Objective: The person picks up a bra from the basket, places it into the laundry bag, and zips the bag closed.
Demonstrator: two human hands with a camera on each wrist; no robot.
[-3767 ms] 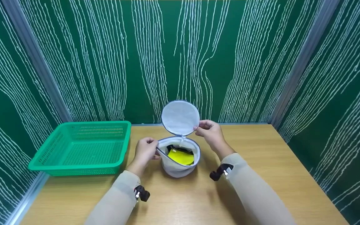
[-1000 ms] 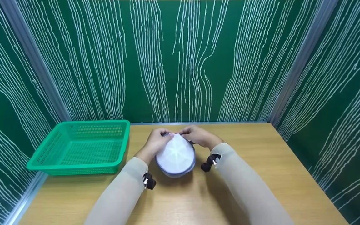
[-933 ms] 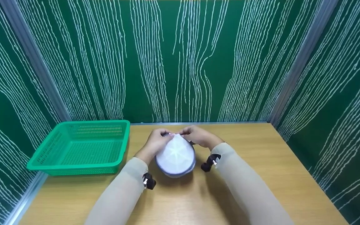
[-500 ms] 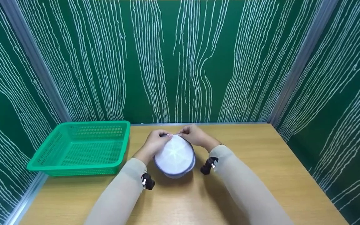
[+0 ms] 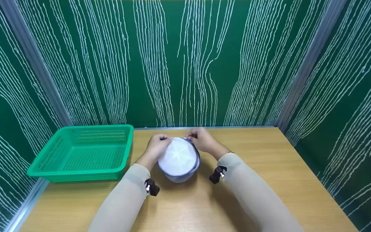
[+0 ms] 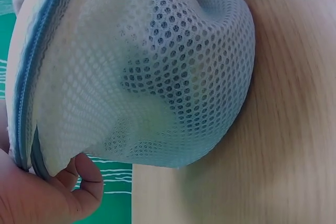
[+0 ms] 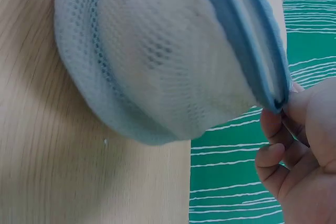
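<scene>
A round white mesh laundry bag (image 5: 176,158) with a blue-grey zipped rim stands on the table, its lid lying over the top. My left hand (image 5: 156,147) pinches the rim at the back left. In the left wrist view the zipper (image 6: 32,61) runs along the edge, and a faint yellowish patch shows through the mesh (image 6: 152,114). At the back right, my right hand (image 5: 202,140) pinches the rim between thumb and finger. The right wrist view has a gap between the two blue zipper edges (image 7: 236,35) there, and other fingers (image 7: 273,153) are curled below.
A green plastic basket (image 5: 127,161) with slotted walls sits on the left of the wooden table (image 5: 253,154). Green panels (image 5: 262,64) with white wavy lines rise behind and at both sides.
The lid, upright 3.8 s ago with a yellow item visible inside, now covers the bag. Over the last half second, the right hand has shifted slightly right and the left hand slightly left.
</scene>
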